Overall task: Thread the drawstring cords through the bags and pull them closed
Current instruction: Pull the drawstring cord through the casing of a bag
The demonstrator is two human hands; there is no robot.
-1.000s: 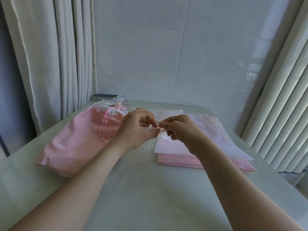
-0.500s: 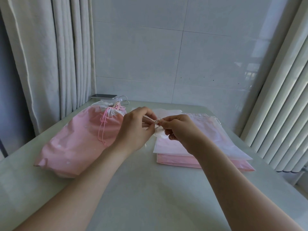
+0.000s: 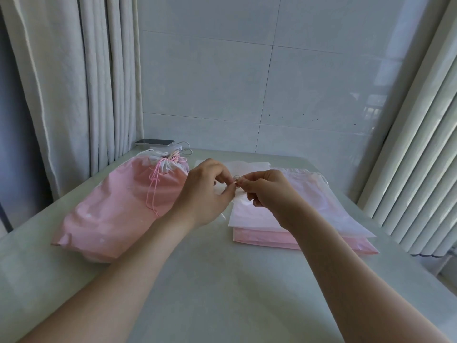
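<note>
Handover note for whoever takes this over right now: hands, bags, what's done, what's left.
Hands: left hand and right hand both pinch a thin pale cord between their fingertips, above the flat bags. It is too small to make out any detail.
Things: the filled pink bag lies on the left of the table, its neck gathered by pink cords. The stack of flat bags lies on the right, pale on top, pink beneath.
Done: the filled pink bag looks pulled closed.
Left: none of the flat bags is cinched. I cannot tell whether any is threaded.
</note>
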